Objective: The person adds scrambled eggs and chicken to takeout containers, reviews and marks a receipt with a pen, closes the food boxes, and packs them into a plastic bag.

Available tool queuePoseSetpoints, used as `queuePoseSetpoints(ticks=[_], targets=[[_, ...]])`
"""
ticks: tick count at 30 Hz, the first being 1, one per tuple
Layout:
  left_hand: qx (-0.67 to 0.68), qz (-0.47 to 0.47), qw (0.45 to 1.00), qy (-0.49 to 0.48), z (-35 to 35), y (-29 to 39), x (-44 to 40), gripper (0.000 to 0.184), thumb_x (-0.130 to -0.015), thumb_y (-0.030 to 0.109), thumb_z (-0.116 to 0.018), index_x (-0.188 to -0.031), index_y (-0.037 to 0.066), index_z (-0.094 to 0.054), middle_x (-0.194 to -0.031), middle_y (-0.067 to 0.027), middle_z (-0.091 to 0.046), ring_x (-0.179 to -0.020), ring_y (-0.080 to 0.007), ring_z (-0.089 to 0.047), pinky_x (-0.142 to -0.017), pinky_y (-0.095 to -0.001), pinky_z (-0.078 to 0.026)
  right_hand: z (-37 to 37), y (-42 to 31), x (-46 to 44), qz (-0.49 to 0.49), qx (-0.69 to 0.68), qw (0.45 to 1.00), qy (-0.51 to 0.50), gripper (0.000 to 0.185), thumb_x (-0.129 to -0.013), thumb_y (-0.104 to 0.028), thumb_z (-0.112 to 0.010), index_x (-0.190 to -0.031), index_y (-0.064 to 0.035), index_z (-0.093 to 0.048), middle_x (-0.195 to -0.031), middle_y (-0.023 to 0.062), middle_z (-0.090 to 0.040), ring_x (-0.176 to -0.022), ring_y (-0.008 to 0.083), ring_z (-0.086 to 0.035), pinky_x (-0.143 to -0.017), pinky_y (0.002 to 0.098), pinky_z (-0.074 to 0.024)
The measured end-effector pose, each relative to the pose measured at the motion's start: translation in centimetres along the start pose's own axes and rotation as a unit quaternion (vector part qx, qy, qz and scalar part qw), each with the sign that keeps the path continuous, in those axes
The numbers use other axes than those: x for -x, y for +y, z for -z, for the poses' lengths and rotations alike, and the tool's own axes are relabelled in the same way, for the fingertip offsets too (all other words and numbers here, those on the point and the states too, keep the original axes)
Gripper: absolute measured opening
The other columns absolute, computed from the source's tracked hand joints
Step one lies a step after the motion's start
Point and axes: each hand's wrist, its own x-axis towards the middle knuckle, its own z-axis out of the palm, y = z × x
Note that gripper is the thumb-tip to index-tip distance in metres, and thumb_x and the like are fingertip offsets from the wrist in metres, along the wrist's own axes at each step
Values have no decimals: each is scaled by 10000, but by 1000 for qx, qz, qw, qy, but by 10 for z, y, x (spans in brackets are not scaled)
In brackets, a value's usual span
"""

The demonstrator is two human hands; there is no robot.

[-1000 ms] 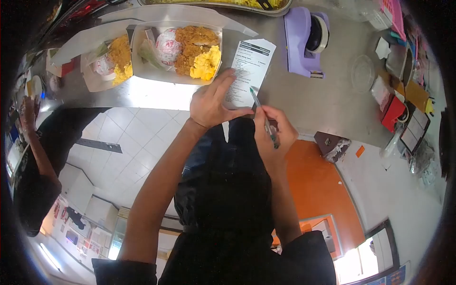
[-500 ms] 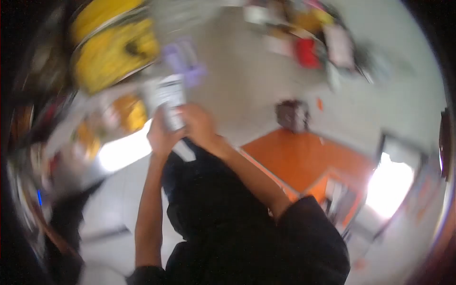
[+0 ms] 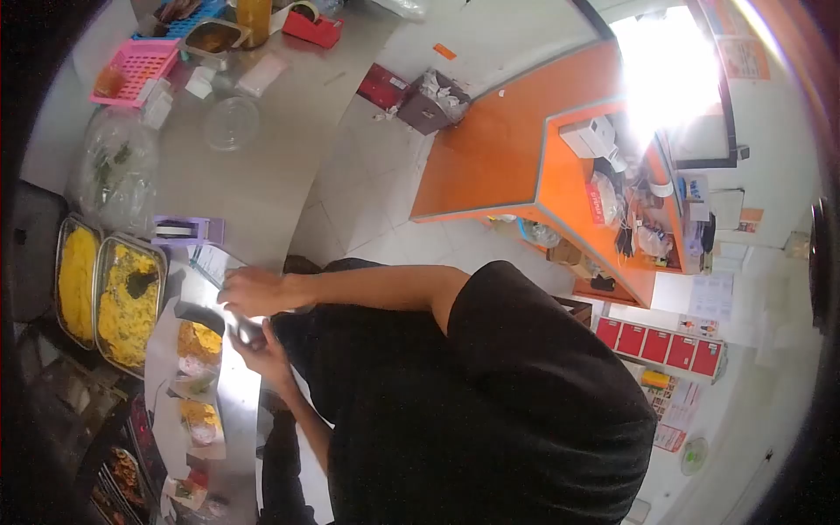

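Everything is placed from the purple tape dispenser (image 3: 199, 231), as seen in the view. Just below it and to its right, the left hand (image 3: 261, 354) has its thumb and fingers closed around a dark grey object (image 3: 250, 332), too small and partly hidden to identify. The right hand (image 3: 254, 293), between that hand and the dispenser, is bent at the wrist with its fingers curled downward; whether it pinches anything cannot be told. A printed paper slip (image 3: 216, 259) lies just below the dispenser on the steel tabletop (image 3: 276, 166), its lower end running up to the right hand.

Further below the dispenser, two open food boxes (image 3: 210, 450) stand in a row, holding fried chicken (image 3: 194, 343), yellow egg and wrapped portions. Left of and below it, two metal trays (image 3: 164, 280) of yellow food sit side by side.

Above the dispenser lie a plastic bag (image 3: 121, 166) with green leaves inside, a clear round lid (image 3: 232, 124) and, beyond them, a pink basket (image 3: 144, 74). Farthest off, well right of the dispenser, red lockers (image 3: 658, 346) line the wall.
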Motion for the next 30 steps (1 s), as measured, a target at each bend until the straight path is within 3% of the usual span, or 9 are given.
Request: queuePoseSetpoints(ticks=[4,9,12,14,17,21,24,25,30], targets=[[21,128,990,-55,63,-28,48,518,-985,283,-629,-1384,-6,-470,-1198,-144,-650,-890,-202,-644,-704,-255,-523,3,-62,-62,107,-99,979,145,587,-757,-245,-738,-1282,-64,-549,-1187,153,-546,-1131,343,-516,-936,490,-469],[213,333,909,135,112,-16,52,672,-1026,514,-429,-1478,24,-341,-1358,-147,-573,-1060,-241,-597,-903,-409,-485,-41,-91,-121,150,-26,985,77,599,-717,-227,-745,-1259,-49,-565,-1146,199,-566,-1173,351,-500,-1015,539,-361],[277,325,899,96,142,-46,29,697,-1027,542,-381,-1510,49,-278,-1414,-143,-526,-1110,-272,-603,-946,-417,-473,-67,-88,-147,107,126,970,175,454,-749,-198,-700,-1166,-38,-620,-1032,212,-625,-1073,352,-588,-965,566,-393],[340,340,876,27,153,-47,13,713,-1021,545,-390,-1524,59,-251,-1467,-135,-465,-1194,-320,-594,-1015,-411,-439,-30,-90,-146,-7,115,990,-79,406,-829,-191,-591,-1217,-82,-637,-944,210,-677,-943,381,-672,-824,509,-529],[331,331,882,-60,153,-39,-7,724,-1015,552,-398,-1524,59,-249,-1482,-136,-447,-1194,-324,-601,-998,-392,-462,-25,-63,-127,114,88,990,-4,345,-797,-156,-611,-1130,-78,-651,-851,169,-691,-740,366,-681,-759,489,-533],[339,303,889,-54,142,-33,-27,573,-1033,410,-447,-1475,61,-340,-1423,-157,-487,-1131,-358,-621,-944,-423,-543,0,-69,-90,63,46,997,-8,420,-798,-259,-653,-1187,-99,-640,-882,179,-696,-811,382,-679,-728,449,-545],[159,164,968,-106,126,-58,-42,395,-1001,293,-433,-1289,55,-561,-1017,-54,-652,-977,-148,-652,-816,-324,-544,48,-115,-46,-74,-90,989,-89,458,-830,-282,-691,-1231,-78,-608,-1077,236,-655,-993,389,-642,-843,450,-520],[-88,110,972,-186,133,-82,-56,423,-1013,294,-414,-1336,58,-553,-1110,-114,-642,-1035,-189,-631,-833,-337,-539,24,-95,-38,-62,-82,991,-85,447,-881,-236,-650,-1278,-49,-566,-1065,246,-653,-1007,413,-624,-874,436,-510],[65,145,986,55,121,-47,-58,552,-1045,420,-411,-1406,10,-486,-1405,-227,-528,-1326,-335,-490,-1095,-354,-372,2,-119,22,-179,-249,951,-47,618,-954,-175,-573,-1480,24,-317,-1268,285,-566,-1153,450,-571,-1021,470,-441]])
